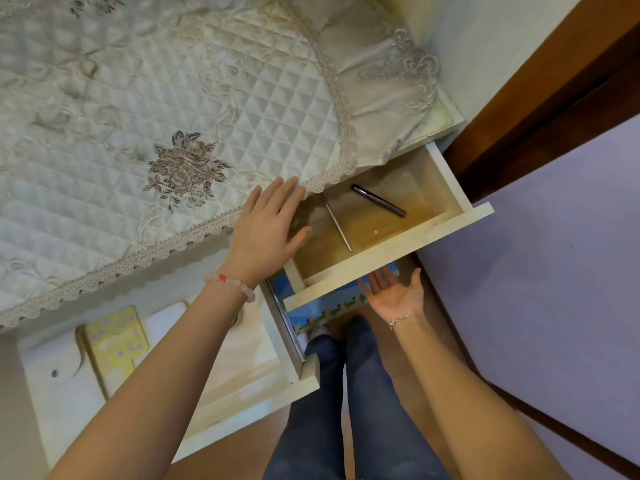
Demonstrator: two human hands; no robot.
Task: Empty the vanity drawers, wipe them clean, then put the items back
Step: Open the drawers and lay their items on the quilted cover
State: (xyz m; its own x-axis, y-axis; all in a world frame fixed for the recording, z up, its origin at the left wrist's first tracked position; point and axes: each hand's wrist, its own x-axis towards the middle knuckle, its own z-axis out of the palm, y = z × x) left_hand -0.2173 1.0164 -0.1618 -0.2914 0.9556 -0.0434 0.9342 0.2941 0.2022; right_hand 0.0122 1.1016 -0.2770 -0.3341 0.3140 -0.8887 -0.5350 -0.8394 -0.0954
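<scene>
White wall (502, 39), brown wooden trim (554, 98), lilac surface (554, 278)

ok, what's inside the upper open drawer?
A dark pen-like stick and a thin silver rod lie apart on the drawer floor. The left hand and the cloth edge cover part of it.

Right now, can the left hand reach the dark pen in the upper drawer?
Probably yes: the left hand hovers open over the drawer; the dark pen lies uncovered inside, past a thin rod.
</scene>
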